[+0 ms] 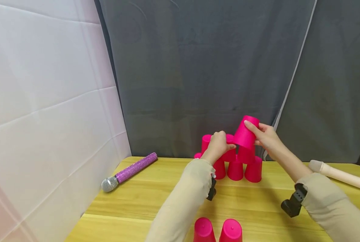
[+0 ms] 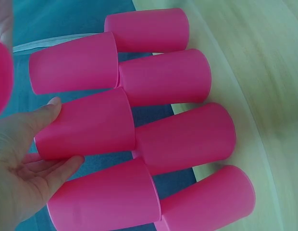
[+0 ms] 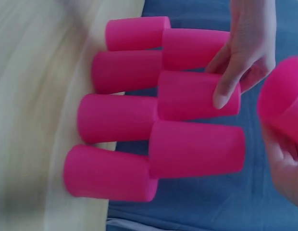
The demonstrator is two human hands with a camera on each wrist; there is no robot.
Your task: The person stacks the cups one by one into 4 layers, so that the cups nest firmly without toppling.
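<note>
Ten pink cups (image 1: 235, 169) in all on the table (image 1: 155, 198): seven stacked, one held, two near its front edge; one glittery purple microphone (image 1: 128, 172); one wooden rolling pin (image 1: 340, 175).

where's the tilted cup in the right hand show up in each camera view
Head: the tilted cup sits right of centre, above the pyramid, held by the right hand.
Left wrist: a pink blur at the left edge.
Right wrist: at the right edge.
Shared landmark: the middle-row cup that the left hand holds.
</note>
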